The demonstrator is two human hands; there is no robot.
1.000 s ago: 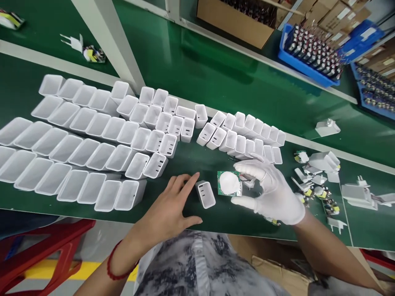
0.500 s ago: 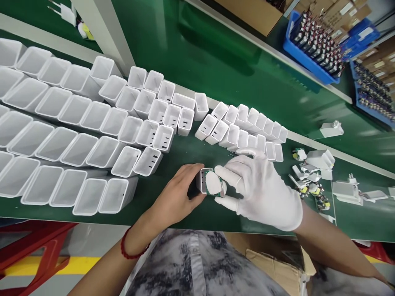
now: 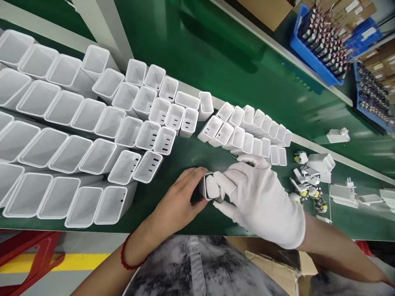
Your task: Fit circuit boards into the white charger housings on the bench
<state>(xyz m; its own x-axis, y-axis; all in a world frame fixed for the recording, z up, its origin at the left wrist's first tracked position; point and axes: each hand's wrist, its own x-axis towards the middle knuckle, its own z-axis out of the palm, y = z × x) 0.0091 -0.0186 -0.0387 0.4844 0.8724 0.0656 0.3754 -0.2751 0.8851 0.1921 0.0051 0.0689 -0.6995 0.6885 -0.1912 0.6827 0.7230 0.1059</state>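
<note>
Hiding part of the white case [image 3: 203,188], the bare left hand [image 3: 179,197] clasps it above the green surface [image 3: 185,158]. The gloved right hand [image 3: 257,195] pinches the circuit board [image 3: 219,197], largely hidden, at the case's mouth. Open housings [image 3: 89,115] stand in rows; a cardboard box [image 3: 268,12] is cut off above. A white pad [image 3: 212,187] covers the board's face.

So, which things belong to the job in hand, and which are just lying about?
Job in hand:
white case, left hand around it
circuit board, right hand holding it
rows of white cases, probably

Apparently just lying about:
blue trays
red stool
cardboard box below
</note>
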